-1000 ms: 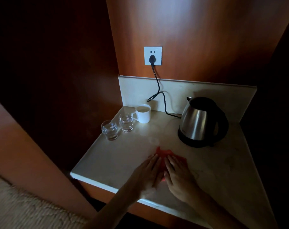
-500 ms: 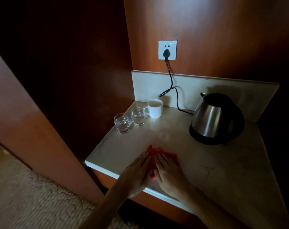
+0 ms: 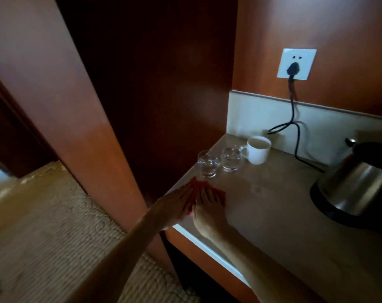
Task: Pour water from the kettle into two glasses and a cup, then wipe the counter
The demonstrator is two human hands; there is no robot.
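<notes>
A red cloth [image 3: 218, 193] lies flat on the pale stone counter [image 3: 273, 215] near its left front corner. My left hand [image 3: 177, 204] and my right hand [image 3: 207, 211] press down on it side by side with straight fingers. Just beyond the cloth stand two clear glasses [image 3: 207, 164] [image 3: 231, 159] holding water, and a white cup [image 3: 258, 149] stands behind them. The steel kettle [image 3: 356, 184] with black lid and base sits at the right.
A black cord [image 3: 295, 136] runs from the kettle to a white wall socket [image 3: 296, 63]. Wooden panels wall the niche on the left and back. Woven carpet [image 3: 43, 237] covers the floor to the left.
Both hands have slid the cloth left and away, toward the counter's left edge and closer to the glasses. The camera has swung left.
</notes>
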